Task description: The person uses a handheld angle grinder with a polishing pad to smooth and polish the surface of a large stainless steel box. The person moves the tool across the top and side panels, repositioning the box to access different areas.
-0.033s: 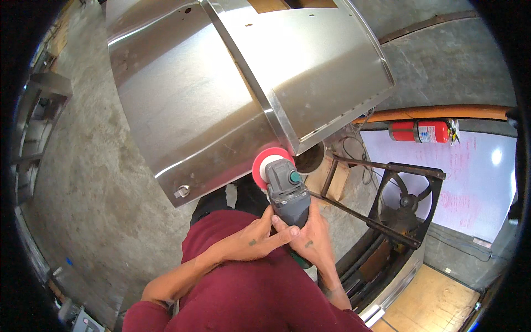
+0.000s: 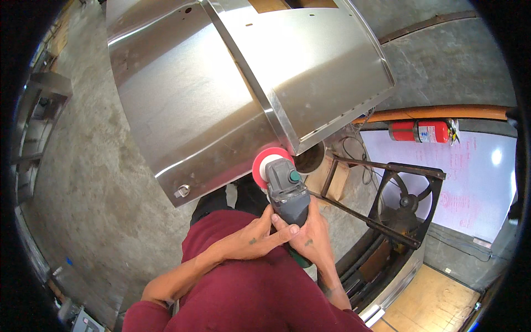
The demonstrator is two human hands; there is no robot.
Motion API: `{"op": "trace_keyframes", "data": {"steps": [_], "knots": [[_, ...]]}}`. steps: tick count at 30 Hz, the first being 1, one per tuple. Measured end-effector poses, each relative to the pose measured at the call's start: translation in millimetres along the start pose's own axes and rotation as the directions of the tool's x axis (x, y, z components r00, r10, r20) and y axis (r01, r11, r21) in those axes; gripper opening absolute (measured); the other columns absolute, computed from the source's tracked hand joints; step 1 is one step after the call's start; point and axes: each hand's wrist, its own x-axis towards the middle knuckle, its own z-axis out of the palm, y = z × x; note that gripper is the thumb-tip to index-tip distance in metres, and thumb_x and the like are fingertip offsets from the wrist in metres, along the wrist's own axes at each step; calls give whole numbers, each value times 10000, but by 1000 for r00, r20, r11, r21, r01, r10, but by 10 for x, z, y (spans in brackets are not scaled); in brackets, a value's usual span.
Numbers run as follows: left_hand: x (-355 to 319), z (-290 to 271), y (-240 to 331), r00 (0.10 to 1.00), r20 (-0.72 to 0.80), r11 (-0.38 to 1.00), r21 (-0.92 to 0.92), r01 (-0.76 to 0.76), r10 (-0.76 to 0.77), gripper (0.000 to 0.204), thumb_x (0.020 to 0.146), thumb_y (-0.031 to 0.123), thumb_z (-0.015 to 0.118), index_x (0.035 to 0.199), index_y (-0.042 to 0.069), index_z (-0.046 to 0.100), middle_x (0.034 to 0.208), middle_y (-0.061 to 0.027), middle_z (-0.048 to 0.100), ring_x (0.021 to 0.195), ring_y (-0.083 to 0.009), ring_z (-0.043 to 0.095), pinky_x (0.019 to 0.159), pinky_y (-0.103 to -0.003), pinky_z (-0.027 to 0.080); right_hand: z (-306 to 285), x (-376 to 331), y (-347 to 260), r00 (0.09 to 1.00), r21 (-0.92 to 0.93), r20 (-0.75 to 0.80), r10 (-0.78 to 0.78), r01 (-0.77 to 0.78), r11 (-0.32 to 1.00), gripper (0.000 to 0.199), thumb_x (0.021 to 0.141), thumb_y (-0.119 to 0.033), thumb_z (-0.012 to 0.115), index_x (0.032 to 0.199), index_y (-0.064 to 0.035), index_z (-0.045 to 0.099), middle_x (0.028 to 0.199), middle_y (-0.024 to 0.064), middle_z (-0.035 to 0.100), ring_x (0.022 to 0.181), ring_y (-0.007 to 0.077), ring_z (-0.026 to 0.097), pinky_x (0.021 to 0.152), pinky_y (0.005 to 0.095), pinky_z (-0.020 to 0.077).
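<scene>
A grey angle grinder (image 2: 287,191) with a red polishing pad (image 2: 264,162) is seen just below centre of the frame, gripped by both hands. The left hand (image 2: 254,239) is wrapped over the rear of the grinder body from the lower left, fingers closed around it; the right hand (image 2: 311,237) is clamped on from the right side, thumb side up. The back end of the tool is mostly hidden under the two hands, only a bit of green casing (image 2: 298,260) can be made out below them.

The pad is pressed against the lower edge of a big stainless steel sheet-metal piece (image 2: 188,105) that fills the upper middle of the frame. Its top is cut off by the frame edge, so the full shape can't be told. A small latch or fitting (image 2: 182,191) is spotted near its lower left corner, too small to identify properly.

At the right, a red fire extinguisher (image 2: 418,131) is mounted sideways, and a dark metal frame with a fan (image 2: 406,202) is seen below it. The concrete floor (image 2: 83,182) is shown at left. The lower frame is blocked by a maroon shirt (image 2: 249,299).
</scene>
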Motion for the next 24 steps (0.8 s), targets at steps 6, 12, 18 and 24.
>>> {"op": "trace_keyframes", "data": {"steps": [6,12,18,24], "knots": [[58,-9,-92,999,-18,999,-38,-34,33,1016,1115,640,610,1690,-79,182,1411,-396,601,1220,-421,678,1063,-488,519,18,78,28,1000,-14,-1,-8,8,1000,787,941,-440,890,1437,35,507,1175,338,774,1094,502,787,921,521,621],[-62,6,123,1000,24,998,59,8,-9,1030,1111,660,603,1683,-88,186,1337,-406,627,1163,-417,697,1012,-506,529,-60,-65,-84,999,4,-19,-35,35,999,789,940,-440,891,1444,31,507,1170,327,776,1095,493,792,917,527,624],[38,-19,-71,1000,4,1000,14,-4,4,1030,1115,667,588,1689,-84,179,1394,-405,607,1214,-419,682,1050,-499,521,-9,11,-39,999,-30,-26,-41,40,999,741,948,-433,885,1406,26,528,1145,333,778,1089,492,797,901,534,628],[53,10,-113,996,-15,995,-40,-90,90,1048,1121,646,596,1716,-82,134,1458,-384,587,1300,-384,649,1091,-472,510,43,55,82,998,-22,-32,-57,56,998,722,940,-420,892,1398,12,539,1133,325,787,1088,493,798,901,532,627]]}}
